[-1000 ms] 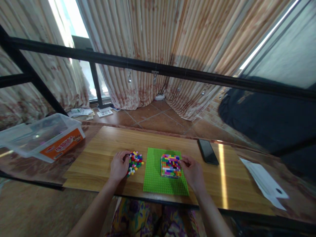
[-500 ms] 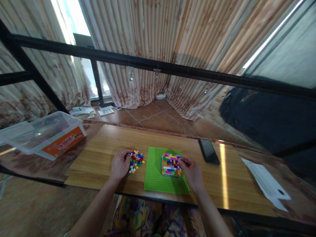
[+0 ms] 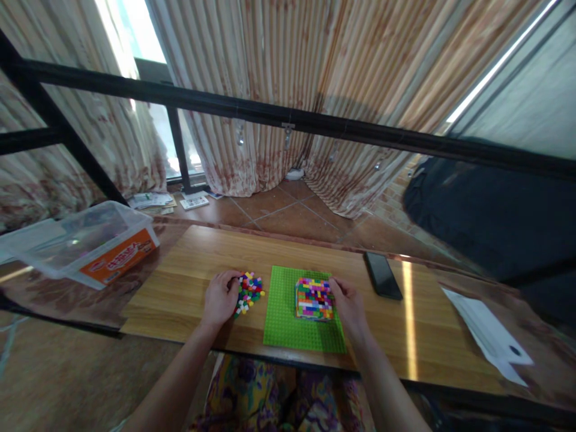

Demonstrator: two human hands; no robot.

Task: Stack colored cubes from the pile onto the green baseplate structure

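Note:
A pile of small loose toy bricks (image 3: 250,294) in many colours lies on the wooden table. My left hand (image 3: 221,299) rests against the pile's left side, fingers curled in and thumb close to them; anything between them is hidden. Right of the pile is a green studded baseplate (image 3: 281,324). A low, many-coloured block of built bricks (image 3: 314,300) stands on it, right of its middle. My right hand (image 3: 348,305) is at the block's upper right corner, with thumb and fingertips pinched together. Whatever they grip is too small to see.
A black phone (image 3: 382,276) lies right of the baseplate, and a white sheet (image 3: 488,333) near the table's (image 3: 180,282) right end. At the left stands a clear plastic box (image 3: 119,258) with an orange label. A black metal bar (image 3: 270,115) crosses beyond the table.
My right hand has shifted slightly up along the block's right edge, and its fingers have drawn together at the corner. The left hand stays by the pile.

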